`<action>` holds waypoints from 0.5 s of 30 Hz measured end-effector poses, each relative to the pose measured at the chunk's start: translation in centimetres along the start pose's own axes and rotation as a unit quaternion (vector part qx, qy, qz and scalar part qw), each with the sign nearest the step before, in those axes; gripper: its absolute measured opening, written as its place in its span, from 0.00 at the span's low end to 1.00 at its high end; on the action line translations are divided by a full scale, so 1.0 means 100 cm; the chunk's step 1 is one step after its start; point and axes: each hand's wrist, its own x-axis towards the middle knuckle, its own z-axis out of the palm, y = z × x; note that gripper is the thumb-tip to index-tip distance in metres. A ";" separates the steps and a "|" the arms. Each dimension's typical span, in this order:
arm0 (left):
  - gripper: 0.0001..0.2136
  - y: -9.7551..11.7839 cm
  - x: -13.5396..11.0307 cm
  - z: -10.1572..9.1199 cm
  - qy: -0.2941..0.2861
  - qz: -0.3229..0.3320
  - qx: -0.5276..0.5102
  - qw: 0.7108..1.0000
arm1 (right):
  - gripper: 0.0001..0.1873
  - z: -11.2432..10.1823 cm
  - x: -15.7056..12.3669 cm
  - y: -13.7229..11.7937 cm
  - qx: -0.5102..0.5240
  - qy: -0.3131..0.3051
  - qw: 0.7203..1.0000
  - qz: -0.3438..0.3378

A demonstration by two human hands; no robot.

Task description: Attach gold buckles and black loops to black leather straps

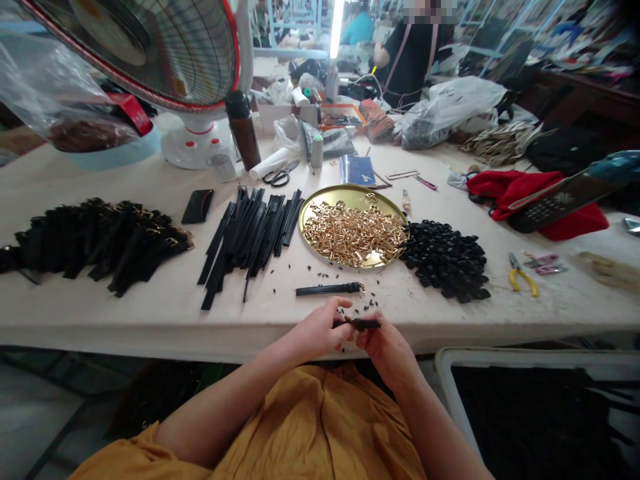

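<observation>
At the table's front edge my left hand and my right hand are close together, both closed on one black strap. A bit of gold shows on the strap between the fingers, too small to make out. Just beyond my hands lies a finished-looking black strap with a gold buckle. Small black bits are scattered around it. Behind it stands a round gold tray heaped with gold buckles. A pile of small black loops touches the tray's right side.
Loose black straps and a heap of buckled straps lie left, near a phone. Scissors, a bottle and a fan stand behind. Yellow-handled pliers lie right; a white bin is below.
</observation>
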 end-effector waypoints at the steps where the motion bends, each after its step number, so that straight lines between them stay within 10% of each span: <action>1: 0.20 0.000 -0.001 0.000 0.002 0.001 0.002 1.000 | 0.13 0.000 0.000 -0.001 0.009 -0.006 1.000 0.021; 9: 0.16 -0.001 -0.001 -0.002 0.017 -0.022 0.079 0.996 | 0.12 -0.010 -0.002 -0.001 0.006 -0.108 0.981 0.162; 15: 0.14 -0.008 0.002 -0.007 -0.001 -0.048 0.071 0.996 | 0.14 -0.013 0.009 0.000 -0.060 -0.041 0.995 0.064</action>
